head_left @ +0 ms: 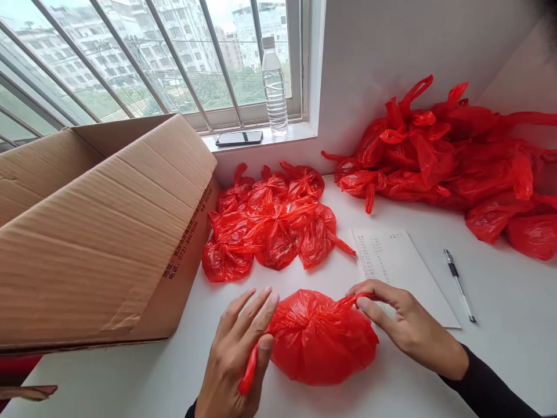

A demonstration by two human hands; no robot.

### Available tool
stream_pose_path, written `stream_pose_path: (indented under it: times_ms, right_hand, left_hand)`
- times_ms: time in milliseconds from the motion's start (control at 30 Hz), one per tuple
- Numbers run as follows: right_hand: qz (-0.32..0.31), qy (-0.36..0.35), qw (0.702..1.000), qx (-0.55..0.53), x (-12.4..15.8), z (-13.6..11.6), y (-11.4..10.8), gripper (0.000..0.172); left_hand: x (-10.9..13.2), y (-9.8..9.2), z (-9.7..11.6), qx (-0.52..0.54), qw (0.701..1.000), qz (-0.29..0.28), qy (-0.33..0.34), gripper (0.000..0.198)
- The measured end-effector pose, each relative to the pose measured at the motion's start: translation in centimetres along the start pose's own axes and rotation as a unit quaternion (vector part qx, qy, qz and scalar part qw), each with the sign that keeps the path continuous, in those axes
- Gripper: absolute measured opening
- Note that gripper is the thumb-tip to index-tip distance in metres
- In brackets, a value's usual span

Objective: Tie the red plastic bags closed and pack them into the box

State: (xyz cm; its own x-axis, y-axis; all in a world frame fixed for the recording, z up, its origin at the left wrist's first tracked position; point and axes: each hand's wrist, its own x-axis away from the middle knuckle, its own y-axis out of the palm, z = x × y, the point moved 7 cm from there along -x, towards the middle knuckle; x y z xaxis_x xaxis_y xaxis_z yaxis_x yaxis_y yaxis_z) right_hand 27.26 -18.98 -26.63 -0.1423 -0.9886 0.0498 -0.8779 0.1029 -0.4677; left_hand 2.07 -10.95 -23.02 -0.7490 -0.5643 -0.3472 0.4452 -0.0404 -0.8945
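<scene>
A red plastic bag (324, 354), knotted on top and bulging, sits on the white table in front of me. My left hand (237, 348) is at its left side, fingers rather straight, with one of the bag's handle ends caught at the thumb and sticking out below it. On the right, my right hand (398, 313) pinches the other twisted handle between thumb and fingertips. What the bag contains is hidden by the plastic. Just beyond it lies a cluster of several smaller tied red bags (274, 232).
An open cardboard box (108, 232) stands at the left. More red bags (435, 157) are heaped at the back right. Written paper (400, 261) and a pen (460, 287) lie at the right. The windowsill holds a phone (239, 138) and a water bottle (274, 93).
</scene>
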Motion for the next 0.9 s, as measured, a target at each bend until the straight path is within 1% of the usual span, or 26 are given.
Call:
stream_pose_path:
  times_ms: [67,133,167,233,333,400,500,633,800,900]
  right_hand:
    - [0.026,-0.034,0.999,0.006,0.0,-0.8,1.4,0.025]
    - [0.056,-0.070,0.995,0.044,0.2,-1.2,3.1,0.030]
    - [0.074,-0.093,0.990,0.080,0.3,-1.3,4.0,0.035]
    - [0.103,-0.141,0.970,0.172,0.8,-1.1,5.6,0.045]
    - [0.119,-0.180,0.932,0.293,1.4,-0.5,7.2,0.051]
    - [0.116,-0.183,0.918,0.331,1.4,-0.1,7.5,0.051]
    - [0.112,-0.183,0.910,0.356,1.2,0.0,7.5,0.049]
    - [0.111,-0.181,0.902,0.376,0.9,0.1,7.8,0.048]
    - [0.122,-0.173,0.894,0.394,0.9,0.5,8.1,0.048]
    - [0.130,-0.177,0.895,0.388,1.0,0.8,8.3,0.048]
  left_hand:
    - [-1.4,1.2,2.9,0.011,0.998,-0.026,0.052,0.057]
    - [-2.3,3.6,5.2,-0.006,0.993,-0.075,0.093,0.062]
    - [-2.4,4.9,5.7,-0.024,0.991,-0.088,0.098,0.064]
    - [-2.1,6.9,6.0,-0.068,0.990,-0.092,0.088,0.067]
    - [-1.1,8.6,5.7,-0.106,0.987,-0.091,0.083,0.070]
    - [-0.7,8.9,5.6,-0.104,0.985,-0.103,0.086,0.071]
    - [-0.8,9.0,5.5,-0.089,0.986,-0.119,0.076,0.069]
    - [-1.0,9.2,5.5,-0.076,0.987,-0.125,0.062,0.066]
    - [-0.9,9.6,5.4,-0.081,0.985,-0.136,0.062,0.066]
    - [-0.7,9.5,5.6,-0.083,0.986,-0.131,0.064,0.067]
